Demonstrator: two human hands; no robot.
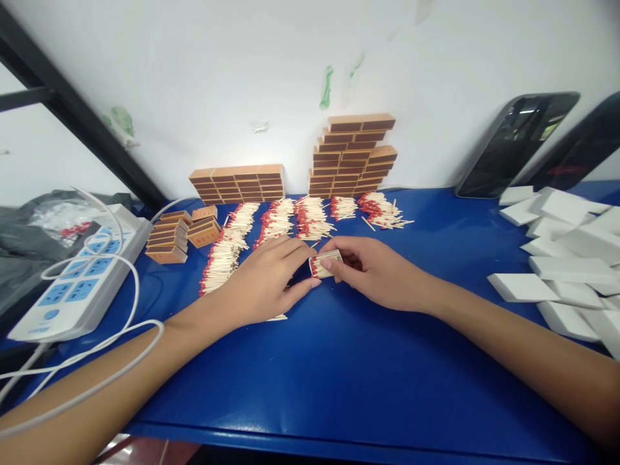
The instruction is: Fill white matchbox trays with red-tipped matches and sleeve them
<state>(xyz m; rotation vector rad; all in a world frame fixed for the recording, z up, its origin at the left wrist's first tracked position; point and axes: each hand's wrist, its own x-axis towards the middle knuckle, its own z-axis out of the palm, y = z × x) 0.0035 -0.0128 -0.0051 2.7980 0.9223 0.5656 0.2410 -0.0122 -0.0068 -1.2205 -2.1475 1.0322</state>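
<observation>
A small white matchbox tray [326, 264] filled with red-tipped matches is held just above the blue table. My right hand [371, 266] is closed on its right end, the thumb lying over the matches. At the left end, the thumb and fingertips of my left hand [271, 278] pinch the tray's edges; some of those fingers are hidden. Behind and left of my hands lie heaps of loose matches [232, 248], [277, 219], [310, 218]. Smaller heaps of matches [343, 207], [385, 212] lie farther right. A few matches [278, 318] stick out beneath my left hand.
Brown matchboxes stand stacked against the wall in a low block [237, 184] and a taller pile [346, 158]. More matchboxes [167, 240] sit at left, near a power strip [72, 290] and looping white cable [135, 284]. White trays [571, 258] and a phone [518, 142] are right.
</observation>
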